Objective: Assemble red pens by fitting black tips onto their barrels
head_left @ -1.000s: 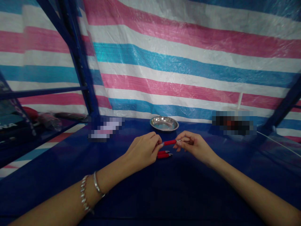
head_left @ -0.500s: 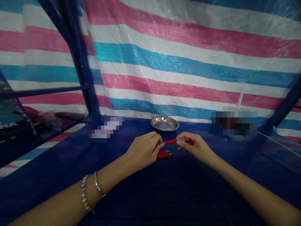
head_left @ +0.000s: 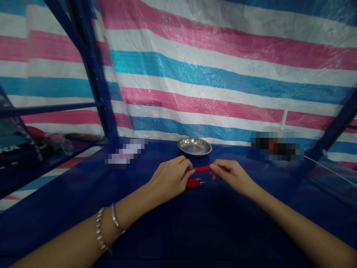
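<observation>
A red pen with silvery ends is held level between my two hands, above the blue table. My left hand pinches its left end, fingers closed. At the other end, the thumb and fingertips of my right hand close on the pen's tip and cover it. Two more red pens lie side by side on the table just below, their left parts hidden behind my left hand. Beyond the held pen stands a shallow round metal dish.
The blue table runs to a striped plastic sheet at the back. A blurred pale item lies left, and blurred dark objects right, near a cable. Blue metal posts frame the left side.
My right fingers have closed further over the pen's right end, hiding the silvery tip that showed before. My left hand and the pens on the table stay put.
</observation>
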{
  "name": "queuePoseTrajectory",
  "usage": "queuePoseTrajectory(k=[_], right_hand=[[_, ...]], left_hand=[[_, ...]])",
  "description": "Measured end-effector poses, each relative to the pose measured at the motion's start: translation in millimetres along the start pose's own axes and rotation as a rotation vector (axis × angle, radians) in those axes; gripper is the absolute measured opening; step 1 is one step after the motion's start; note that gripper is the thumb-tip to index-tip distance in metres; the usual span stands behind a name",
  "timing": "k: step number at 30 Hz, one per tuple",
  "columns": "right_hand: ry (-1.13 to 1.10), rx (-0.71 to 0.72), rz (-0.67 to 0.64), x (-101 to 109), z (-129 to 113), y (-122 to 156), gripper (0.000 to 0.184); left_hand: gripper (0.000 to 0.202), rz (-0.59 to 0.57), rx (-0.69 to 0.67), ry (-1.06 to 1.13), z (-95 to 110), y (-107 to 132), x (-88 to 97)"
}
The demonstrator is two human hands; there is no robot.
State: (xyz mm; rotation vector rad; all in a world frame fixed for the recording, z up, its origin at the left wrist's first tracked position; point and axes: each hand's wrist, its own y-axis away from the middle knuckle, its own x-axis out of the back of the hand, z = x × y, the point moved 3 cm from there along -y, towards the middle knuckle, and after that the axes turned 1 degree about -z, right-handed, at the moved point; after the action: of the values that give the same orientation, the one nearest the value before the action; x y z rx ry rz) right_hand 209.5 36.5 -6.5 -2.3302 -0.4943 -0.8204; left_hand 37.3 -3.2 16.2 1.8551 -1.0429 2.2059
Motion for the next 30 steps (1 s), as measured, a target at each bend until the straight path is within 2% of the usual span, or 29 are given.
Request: queuePoseTrajectory(k=[2,9,15,21,25,30], right_hand=[[0.005,-0.011,0.006,0.9,-2.1,0.5,0.040],[0.007,-0.006,0.022,1.3,-2.3,1.0,0.025],[0.061,0.005,0.005,-0.7,1.4,0.5,0.027],[0.338,-0.039,0.063,11.7,11.4,-1.1,0.020],[0.501,-0.133,0.033,21.0,25.1,-1.0,0.023],[0.563,-0.225,-0.023,20.0,31.7,1.5,0.030]], left_hand=[[0.018,-0.004,-0.002,-0.006,0.1,-0.1,0.2],[0.018,-0.027,0.017,-0.004,-0.9,-0.9,-0.9],[0.017,-0.052,0.035,-0.020,-1.1,-1.4,0.1],[0.017,-0.162,0.126,-0.103,-8.5,-1.5,-1.2],[0.016,-0.208,0.172,-0.135,-14.5,-0.9,-3.4],[0.014,-0.258,0.187,-0.169,-17.7,0.6,-4.6]])
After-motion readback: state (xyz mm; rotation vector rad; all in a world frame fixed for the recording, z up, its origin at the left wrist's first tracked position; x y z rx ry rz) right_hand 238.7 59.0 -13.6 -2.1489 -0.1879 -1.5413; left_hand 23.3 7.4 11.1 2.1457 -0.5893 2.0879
